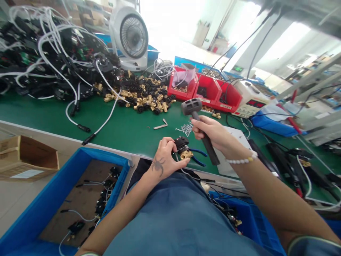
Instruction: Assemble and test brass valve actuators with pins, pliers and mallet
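Observation:
My left hand [164, 159] grips a small black part with a brass fitting [183, 148] just above the near edge of the green table [128, 124]. My right hand [211, 133] is closed round the black handle of a rubber mallet [192, 106]. The mallet's grey head is raised above and slightly behind the part. Blue-handled pliers [198, 156] lie on the table right beside the part. A small heap of thin wire clips [185, 128] rests between my two hands.
A pile of brass and black fittings [145, 96] lies mid-table, tangled black parts with white cables [53, 57] at left, a white fan [130, 35] behind. Red bins [210, 90] and a meter [253, 103] stand right. Blue crates [64, 199] sit by my knees, a cardboard box [26, 158] left.

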Demonstrator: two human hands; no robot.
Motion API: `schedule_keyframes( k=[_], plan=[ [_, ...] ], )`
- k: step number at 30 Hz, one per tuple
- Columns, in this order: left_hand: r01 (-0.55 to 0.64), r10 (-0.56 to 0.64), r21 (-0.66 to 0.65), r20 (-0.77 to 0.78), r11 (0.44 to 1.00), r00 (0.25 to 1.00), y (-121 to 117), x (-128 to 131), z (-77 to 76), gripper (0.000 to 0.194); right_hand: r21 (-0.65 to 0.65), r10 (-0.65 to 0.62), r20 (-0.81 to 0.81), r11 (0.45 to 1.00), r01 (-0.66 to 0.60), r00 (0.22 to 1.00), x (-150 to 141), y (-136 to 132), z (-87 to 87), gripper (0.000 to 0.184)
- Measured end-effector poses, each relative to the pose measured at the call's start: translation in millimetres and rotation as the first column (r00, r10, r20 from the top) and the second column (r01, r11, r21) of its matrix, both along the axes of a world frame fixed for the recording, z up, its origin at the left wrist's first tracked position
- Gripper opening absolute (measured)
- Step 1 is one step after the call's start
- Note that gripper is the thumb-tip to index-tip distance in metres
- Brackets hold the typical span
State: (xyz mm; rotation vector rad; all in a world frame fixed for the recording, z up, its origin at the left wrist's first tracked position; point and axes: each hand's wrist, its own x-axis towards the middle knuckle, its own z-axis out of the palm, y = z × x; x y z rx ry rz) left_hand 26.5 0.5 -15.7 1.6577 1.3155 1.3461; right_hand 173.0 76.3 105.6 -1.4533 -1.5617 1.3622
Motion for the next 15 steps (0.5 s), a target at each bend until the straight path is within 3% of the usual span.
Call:
schedule_keyframes(
  k=[2,6,8,11,15],
  plan=[
    [0.005,-0.006,-0.01,-0.002,1.0,1.0,0.5,-0.2,0.3,0.043,-0.082,-0.077,-0.016,0.994,0.075,0.997,-18.7,26.7,-6.0,0.012],
    [0.007,-0.007,-0.002,-0.006,1.0,1.0,1.1,0.1,0.1,0.043,-0.056,-0.173,0.027,0.983,0.175,0.984,-52.1,74.4,-32.5,0.01],
    [0.005,-0.005,0.008,-0.01,1.0,1.0,1.2,0.7,0.0,0.043,-0.033,-0.156,0.027,0.987,0.157,0.987,-64.3,86.0,-42.6,0.013],
    [-0.005,0.005,0.02,-0.009,1.0,1.0,1.1,1.5,0.0,0.044,-0.018,-0.035,0.024,0.999,0.035,0.999,-74.6,84.3,-44.9,0.032],
    [-0.026,0.025,0.03,0.009,0.999,1.0,0.0,0.4,-0.3,0.043,0.016,0.102,0.102,0.994,-0.104,0.99,-67.6,56.2,-31.6,0.037]
  ],
)
